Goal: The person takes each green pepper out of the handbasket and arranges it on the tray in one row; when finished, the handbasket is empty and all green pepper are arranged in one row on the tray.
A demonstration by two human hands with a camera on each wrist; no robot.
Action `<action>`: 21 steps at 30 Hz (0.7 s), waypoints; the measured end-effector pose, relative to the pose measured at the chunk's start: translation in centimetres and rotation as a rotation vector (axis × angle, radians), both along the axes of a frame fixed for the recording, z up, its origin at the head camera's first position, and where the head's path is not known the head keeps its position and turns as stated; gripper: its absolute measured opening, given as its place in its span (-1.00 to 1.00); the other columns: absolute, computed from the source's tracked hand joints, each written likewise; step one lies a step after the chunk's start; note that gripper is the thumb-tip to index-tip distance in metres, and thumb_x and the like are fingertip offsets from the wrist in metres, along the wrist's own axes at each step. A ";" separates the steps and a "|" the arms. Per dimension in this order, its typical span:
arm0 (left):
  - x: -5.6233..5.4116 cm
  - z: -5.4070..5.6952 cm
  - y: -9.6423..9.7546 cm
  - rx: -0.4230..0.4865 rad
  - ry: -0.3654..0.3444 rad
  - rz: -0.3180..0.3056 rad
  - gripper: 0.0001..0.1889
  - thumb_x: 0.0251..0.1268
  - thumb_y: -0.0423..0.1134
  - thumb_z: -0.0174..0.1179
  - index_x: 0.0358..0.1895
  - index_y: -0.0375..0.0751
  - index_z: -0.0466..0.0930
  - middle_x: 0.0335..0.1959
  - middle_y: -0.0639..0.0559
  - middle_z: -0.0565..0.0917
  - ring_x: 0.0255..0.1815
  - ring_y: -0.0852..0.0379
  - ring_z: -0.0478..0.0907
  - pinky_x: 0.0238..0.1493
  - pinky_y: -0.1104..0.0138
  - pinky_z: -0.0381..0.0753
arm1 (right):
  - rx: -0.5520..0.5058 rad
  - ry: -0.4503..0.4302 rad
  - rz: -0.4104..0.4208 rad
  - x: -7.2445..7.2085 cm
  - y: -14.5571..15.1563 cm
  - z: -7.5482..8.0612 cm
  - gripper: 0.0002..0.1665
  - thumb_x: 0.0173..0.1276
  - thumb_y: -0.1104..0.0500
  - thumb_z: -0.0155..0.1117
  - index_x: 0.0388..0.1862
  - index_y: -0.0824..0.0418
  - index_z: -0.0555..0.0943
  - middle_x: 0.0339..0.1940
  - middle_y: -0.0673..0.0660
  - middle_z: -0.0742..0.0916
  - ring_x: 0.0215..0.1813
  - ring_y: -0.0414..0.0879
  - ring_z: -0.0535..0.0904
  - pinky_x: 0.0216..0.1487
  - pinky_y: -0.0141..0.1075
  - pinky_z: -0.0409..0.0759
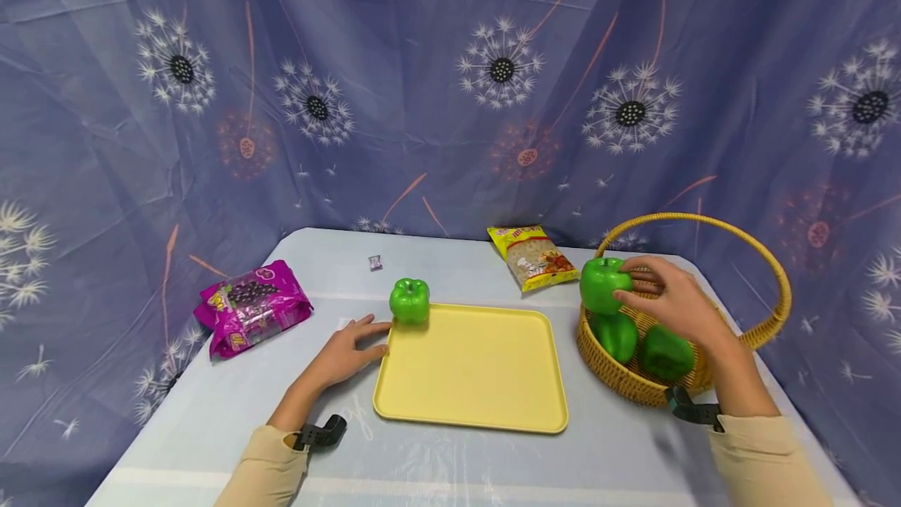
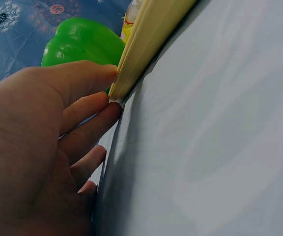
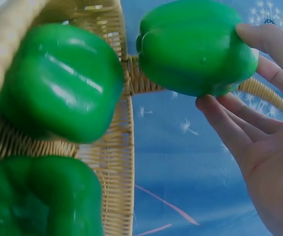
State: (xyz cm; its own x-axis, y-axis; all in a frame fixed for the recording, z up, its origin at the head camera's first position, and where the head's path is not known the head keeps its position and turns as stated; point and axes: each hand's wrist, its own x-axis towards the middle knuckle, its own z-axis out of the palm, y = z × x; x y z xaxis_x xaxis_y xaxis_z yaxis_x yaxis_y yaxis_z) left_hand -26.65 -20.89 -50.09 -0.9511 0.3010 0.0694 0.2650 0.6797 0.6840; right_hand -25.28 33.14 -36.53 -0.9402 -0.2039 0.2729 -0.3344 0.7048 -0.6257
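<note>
My right hand (image 1: 673, 297) grips a green bell pepper (image 1: 603, 285) between thumb and fingertips, up over the left side of a wicker basket (image 1: 612, 379). Below it in the basket lie two more green peppers; the right wrist view shows one pepper (image 3: 65, 81) near the rim and another pepper (image 3: 48, 196) beside it. On the left, fingertips of my left hand (image 1: 346, 350) touch the left rim of a yellow tray (image 1: 475, 366), thumb and fingers fairly straight. A single green bell pepper (image 1: 410, 301) stands at the tray's back left corner, just beyond that hand.
A purple grape-print bag (image 1: 255, 307) lies at the left table edge. Toward the back are a tiny wrapped packet (image 1: 375, 263) and a yellow snack bag (image 1: 535, 258). The basket's tall handle (image 1: 763, 257) arches at the right. A dandelion-print curtain (image 1: 422, 100) surrounds the white table (image 1: 493, 468).
</note>
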 end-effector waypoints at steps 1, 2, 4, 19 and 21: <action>0.0 0.1 0.0 -0.001 0.000 -0.001 -0.50 0.28 0.05 0.23 0.29 0.12 0.51 0.42 -0.21 0.27 0.42 -0.44 -0.03 0.30 -0.32 -0.09 | -0.001 0.005 0.009 0.0 -0.2 -0.1 -0.45 0.22 -0.05 0.41 0.14 0.07 0.49 0.14 0.11 0.56 0.08 0.12 0.60 -0.04 -0.16 0.63; 0.0 0.1 0.0 0.000 -0.002 0.000 -0.50 0.28 0.05 0.23 0.29 0.12 0.51 0.42 -0.21 0.26 0.42 -0.44 -0.03 0.30 -0.32 -0.09 | 0.002 0.016 0.019 -0.1 -0.4 -0.1 -0.45 0.23 -0.04 0.41 0.14 0.08 0.49 0.14 0.11 0.55 0.08 0.12 0.59 -0.03 -0.16 0.63; 0.1 0.2 0.0 0.000 -0.002 0.000 -0.50 0.28 0.04 0.23 0.29 0.11 0.51 0.42 -0.22 0.26 0.42 -0.44 -0.03 0.30 -0.32 -0.09 | 0.013 0.038 0.033 -0.1 -0.8 -0.2 -0.46 0.23 -0.04 0.41 0.13 0.09 0.49 0.14 0.10 0.55 0.09 0.12 0.58 0.00 -0.13 0.61; 0.1 0.1 0.1 0.011 0.002 0.000 -0.50 0.28 0.03 0.24 0.28 0.08 0.51 0.41 -0.22 0.27 0.42 -0.44 -0.01 0.30 -0.32 -0.07 | 0.044 0.174 0.120 -1.7 -5.0 -2.0 -0.48 0.18 0.02 0.47 0.08 0.13 0.55 0.05 0.10 0.59 -0.01 0.06 0.61 -0.03 0.00 0.61; 0.1 0.2 0.2 0.015 0.002 -0.002 -0.50 0.27 0.03 0.24 0.28 0.08 0.51 0.41 -0.22 0.27 0.42 -0.44 -0.02 0.30 -0.32 -0.07 | 0.034 0.191 0.127 -1.9 -5.4 -2.3 -0.47 0.18 0.03 0.47 0.10 0.13 0.54 0.04 0.09 0.59 -0.02 0.04 0.61 -0.03 -0.01 0.61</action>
